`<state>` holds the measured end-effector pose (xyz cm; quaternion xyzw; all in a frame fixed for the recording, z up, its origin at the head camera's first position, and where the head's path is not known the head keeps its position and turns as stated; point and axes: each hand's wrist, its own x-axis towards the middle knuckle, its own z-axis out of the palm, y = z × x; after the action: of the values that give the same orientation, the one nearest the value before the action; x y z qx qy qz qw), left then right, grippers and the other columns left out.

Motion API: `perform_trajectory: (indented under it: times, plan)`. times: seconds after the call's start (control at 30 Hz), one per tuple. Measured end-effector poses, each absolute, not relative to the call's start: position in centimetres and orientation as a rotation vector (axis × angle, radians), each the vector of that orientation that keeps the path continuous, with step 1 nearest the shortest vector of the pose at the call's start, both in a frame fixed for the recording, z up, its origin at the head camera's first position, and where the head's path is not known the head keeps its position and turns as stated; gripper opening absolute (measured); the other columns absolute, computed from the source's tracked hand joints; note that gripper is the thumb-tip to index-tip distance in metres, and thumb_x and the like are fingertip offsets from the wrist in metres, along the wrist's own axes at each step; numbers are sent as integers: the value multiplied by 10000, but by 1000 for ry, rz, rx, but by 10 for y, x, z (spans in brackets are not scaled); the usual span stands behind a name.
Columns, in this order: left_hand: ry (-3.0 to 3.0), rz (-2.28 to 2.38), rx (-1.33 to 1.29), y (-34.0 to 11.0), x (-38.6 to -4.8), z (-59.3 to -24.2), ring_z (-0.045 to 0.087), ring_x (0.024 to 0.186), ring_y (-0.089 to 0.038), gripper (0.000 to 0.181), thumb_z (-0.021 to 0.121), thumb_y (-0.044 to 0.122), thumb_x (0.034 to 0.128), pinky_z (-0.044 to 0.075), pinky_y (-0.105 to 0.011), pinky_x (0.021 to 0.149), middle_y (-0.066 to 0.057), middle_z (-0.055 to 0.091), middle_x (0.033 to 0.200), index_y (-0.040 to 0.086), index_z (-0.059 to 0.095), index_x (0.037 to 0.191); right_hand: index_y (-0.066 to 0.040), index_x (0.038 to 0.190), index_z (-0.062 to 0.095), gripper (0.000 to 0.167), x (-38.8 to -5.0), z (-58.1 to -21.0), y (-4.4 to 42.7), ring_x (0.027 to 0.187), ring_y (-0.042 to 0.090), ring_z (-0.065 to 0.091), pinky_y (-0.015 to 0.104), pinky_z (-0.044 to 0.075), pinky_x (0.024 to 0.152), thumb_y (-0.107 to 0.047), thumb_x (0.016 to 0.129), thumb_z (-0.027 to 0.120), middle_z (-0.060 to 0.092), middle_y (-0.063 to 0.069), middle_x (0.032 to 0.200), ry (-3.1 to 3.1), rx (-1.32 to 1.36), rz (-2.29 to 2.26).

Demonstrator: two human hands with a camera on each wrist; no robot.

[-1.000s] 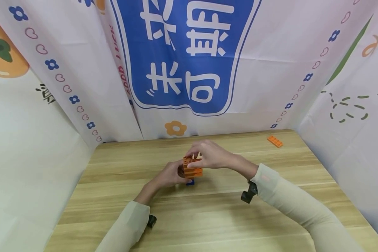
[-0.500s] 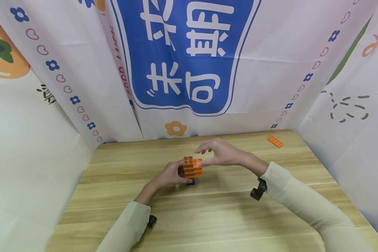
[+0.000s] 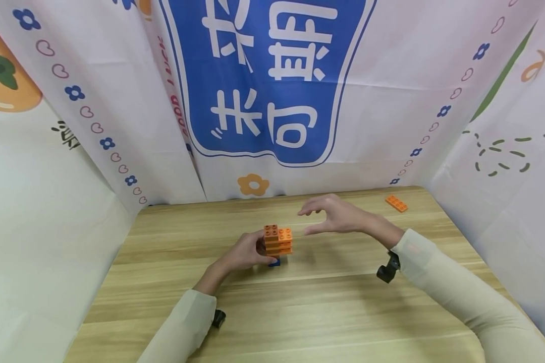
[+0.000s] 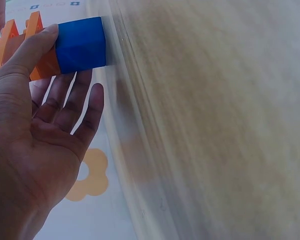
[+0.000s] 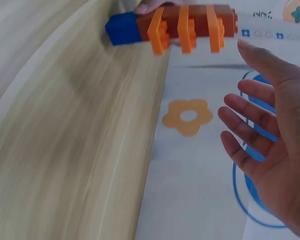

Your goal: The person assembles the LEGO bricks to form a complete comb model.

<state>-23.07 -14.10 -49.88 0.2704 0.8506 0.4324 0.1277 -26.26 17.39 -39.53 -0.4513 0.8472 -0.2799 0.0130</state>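
Observation:
A small tower of toy building bricks [image 3: 271, 234] stands on the table near its middle. Its base is a blue brick [image 4: 82, 45]. Above that rise brown bricks [image 5: 170, 21], with several flat orange plates [image 5: 186, 29] jutting out on the right side between them. My left hand [image 3: 245, 251] holds the tower low down, its thumb lying just above the blue brick. To the right of the tower, my right hand [image 3: 340, 216] is in the air with spread, loosely bent fingers and nothing in them. It is apart from the bricks.
A loose orange studded plate [image 3: 396, 203] lies at the table's back right corner. Printed white cloth [image 3: 372, 136] hangs behind the wooden table [image 3: 327, 312] and along both sides. Each wrist carries a small black camera [image 3: 388, 267].
My right hand has let go of the tower's top and drawn away to the right. An orange plate's studs now show beside the top brown brick. My left hand stays put.

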Motion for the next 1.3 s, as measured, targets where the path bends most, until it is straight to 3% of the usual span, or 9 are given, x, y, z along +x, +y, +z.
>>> perform_trajectory:
  times: [0.57, 0.73, 1.0, 1.3]
  plan:
    - [2468, 1267, 783, -141, -230, -498, 684, 915, -139, 532, 892, 142, 878, 593, -269, 789, 2, 726, 1060, 73, 642, 1342, -80, 1241, 775, 463, -283, -419, 223, 1128, 247, 717, 452, 609, 915, -322, 867, 904, 762, 59, 1237, 2705, -1302, -819]
    - [2473, 1256, 781, -141, -230, -498, 684, 907, -137, 528, 894, 146, 876, 593, -271, 784, 7, 723, 1048, 74, 646, 1335, -75, 1242, 773, 450, -289, -425, 239, 1141, 310, 709, 515, 598, 929, -253, 854, 915, 756, 88, 1248, 2703, -1243, -845]
    - [2485, 1247, 790, -142, -230, -500, 683, 905, -131, 522, 896, 167, 877, 594, -276, 783, 12, 721, 1038, 74, 647, 1327, -81, 1234, 776, 458, -298, -434, 267, 1099, 301, 717, 527, 603, 893, -285, 848, 916, 754, 85, 1257, 2753, -1159, -798]
    - [2492, 1247, 792, -142, -231, -501, 681, 896, -126, 503, 901, 173, 871, 593, -271, 779, 17, 716, 1015, 75, 653, 1298, -15, 1196, 775, 408, -306, -443, 298, 1119, 388, 709, 619, 564, 939, -165, 843, 915, 762, 142, 1219, 2778, -1101, -821]
